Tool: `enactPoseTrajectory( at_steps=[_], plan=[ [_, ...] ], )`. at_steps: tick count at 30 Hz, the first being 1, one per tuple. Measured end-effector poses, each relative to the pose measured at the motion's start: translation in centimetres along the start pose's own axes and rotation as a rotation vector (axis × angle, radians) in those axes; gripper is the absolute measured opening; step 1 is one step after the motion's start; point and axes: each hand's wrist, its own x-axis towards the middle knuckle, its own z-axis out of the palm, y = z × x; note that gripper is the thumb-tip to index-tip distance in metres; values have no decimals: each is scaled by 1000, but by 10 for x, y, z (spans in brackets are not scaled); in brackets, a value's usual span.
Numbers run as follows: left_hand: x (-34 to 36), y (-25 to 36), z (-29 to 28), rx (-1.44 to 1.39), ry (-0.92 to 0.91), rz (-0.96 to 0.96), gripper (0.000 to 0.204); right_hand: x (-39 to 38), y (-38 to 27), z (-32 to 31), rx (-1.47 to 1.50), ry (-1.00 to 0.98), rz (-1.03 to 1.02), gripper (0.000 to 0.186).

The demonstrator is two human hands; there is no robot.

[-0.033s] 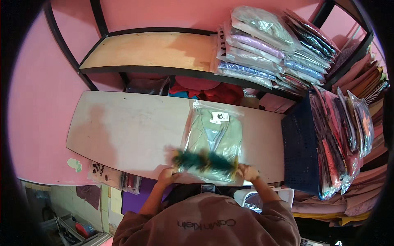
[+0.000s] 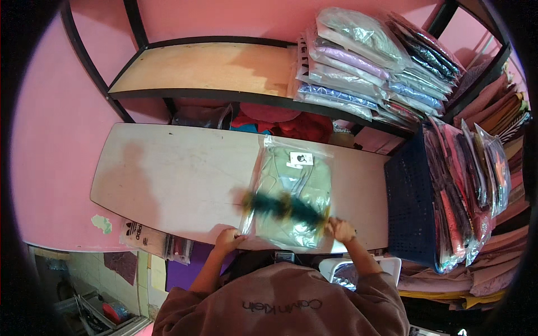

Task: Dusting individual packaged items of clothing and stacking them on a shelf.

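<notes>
A pale green folded garment (image 2: 272, 225) lies inside a clear plastic bag (image 2: 300, 239) on the table, with a white tag (image 2: 301, 159) near its top. My right hand (image 2: 342, 230) is closed on the handle end of a feather duster (image 2: 269, 206), dark green with yellowish bands and smeared by motion. The duster reaches leftward across the bag's lower half; whether it touches the plastic cannot be told. At the bag's lower left corner, my left hand (image 2: 227, 241) pinches the plastic edge.
Right of the bag stands a dark blue basket (image 2: 408, 201) full of bagged clothes. A black-framed shelf (image 2: 213, 64) behind the table carries stacked bagged garments (image 2: 358, 73) on its right. Hanging clothes (image 2: 499, 246) line the far right. A white-rimmed container (image 2: 392, 269) sits below the table's front edge.
The duster's left end has swung slightly away from me, so it now slants more across the bag. My left hand stays at the bag's corner.
</notes>
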Motion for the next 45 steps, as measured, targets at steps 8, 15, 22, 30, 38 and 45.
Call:
enactPoseTrajectory(
  at_steps=[8,15,22,30,38,45],
  plan=[
    [4,-10,3,-106,-63,-53,35,42,-14,-14,131,-142,401,48],
    [6,-23,11,1,-26,83,26,21,0,-11,-47,-143,-25,38],
    [-2,-12,2,-155,-21,0,28,84,-14,-32,224,-33,529,52],
    [-2,-18,4,-143,-50,-32,28,0,-33,-11,108,-122,-75,41],
    [3,-11,-3,-115,-92,-4,26,45,-32,-20,238,104,561,45],
    [1,-7,-7,-72,-110,-8,27,-26,-68,-15,128,-217,71,44]
  ],
)
